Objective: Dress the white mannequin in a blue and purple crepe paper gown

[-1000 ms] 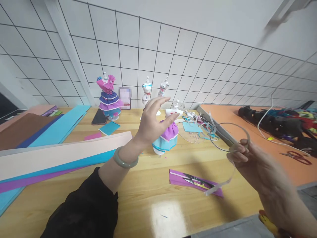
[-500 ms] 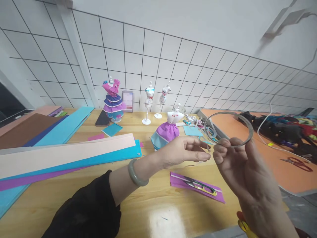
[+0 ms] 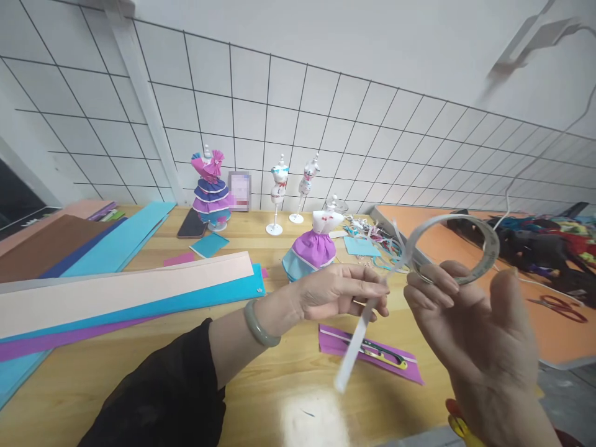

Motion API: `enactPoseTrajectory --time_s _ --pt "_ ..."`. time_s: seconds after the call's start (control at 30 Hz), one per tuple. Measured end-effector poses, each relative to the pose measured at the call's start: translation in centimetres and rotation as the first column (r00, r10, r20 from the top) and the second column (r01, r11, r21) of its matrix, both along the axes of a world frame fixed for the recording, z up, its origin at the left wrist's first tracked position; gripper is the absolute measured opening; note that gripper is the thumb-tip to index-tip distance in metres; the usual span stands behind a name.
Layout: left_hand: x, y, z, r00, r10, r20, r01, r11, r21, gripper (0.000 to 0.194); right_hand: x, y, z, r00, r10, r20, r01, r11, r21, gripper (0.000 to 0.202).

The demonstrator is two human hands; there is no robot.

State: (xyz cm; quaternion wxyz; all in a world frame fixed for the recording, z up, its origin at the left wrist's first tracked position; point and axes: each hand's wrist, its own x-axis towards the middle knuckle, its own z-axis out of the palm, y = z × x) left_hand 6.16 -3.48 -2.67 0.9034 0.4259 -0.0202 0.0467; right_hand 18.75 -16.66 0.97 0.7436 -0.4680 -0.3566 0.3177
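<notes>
My left hand [image 3: 342, 292] is closed in a pinch on a white strip of tape [image 3: 352, 351], whose loose end hangs down over the table. My right hand [image 3: 475, 335] is raised to the right with its fingers curled round the lower rim of a thin, wide roll of tape [image 3: 491, 248]. A pale length of tape runs from the roll towards my left hand. Below the hands lies a purple piece of paper or fabric [image 3: 330, 338] with a white line along it, and yellow-and-black thread snips [image 3: 384, 354] rest on it. Behind my left hand stands a small dress form [image 3: 316, 242] in a purple and light-blue skirt.
Two bare mini dress forms [image 3: 279, 186] and one in a ruffled dress [image 3: 212, 192] stand by the wire grid. Coloured sheets [image 3: 116, 295] cover the left, near a phone [image 3: 190, 223]. Scraps [image 3: 367, 230] lie right of centre. Red-handled scissors [image 3: 559, 308] rest on the orange surface.
My left hand has moved slightly down and left, and a white tape strip now hangs clearly from it. The roll in my right hand has shifted right and tilted.
</notes>
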Motion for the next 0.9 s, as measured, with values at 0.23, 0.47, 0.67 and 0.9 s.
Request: enactPoseTrajectory --time_s 0.23,0.47,0.67,0.9 --pt "-0.5 -0.4 0.7 0.998 -0.049 -0.028 0.053 0.983 0.176 0.032 1.8 0.2 -1.4 0.990 -0.042 -0.133 0.053 0.995 0.083 0.029" --pt "-0.7 -0.9 1.1 0.994 0.025 -0.105 0.014 0.935 0.356 0.035 4.6 1.0 -5.3 0.996 -0.090 -0.009 0.089 0.994 -0.062 0.017" --pt "-0.6 -0.4 1.3 0.985 0.167 -0.050 -0.128 0.885 0.448 0.033 3.8 0.8 -9.8 0.987 0.091 -0.134 -0.127 0.947 -0.296 0.033" --pt "-1.0 0.5 1.7 0.955 0.251 -0.160 -0.151 0.871 0.467 0.035 6.5 -1.7 -8.1 0.825 0.536 0.180 -0.410 0.786 -0.463 0.083"
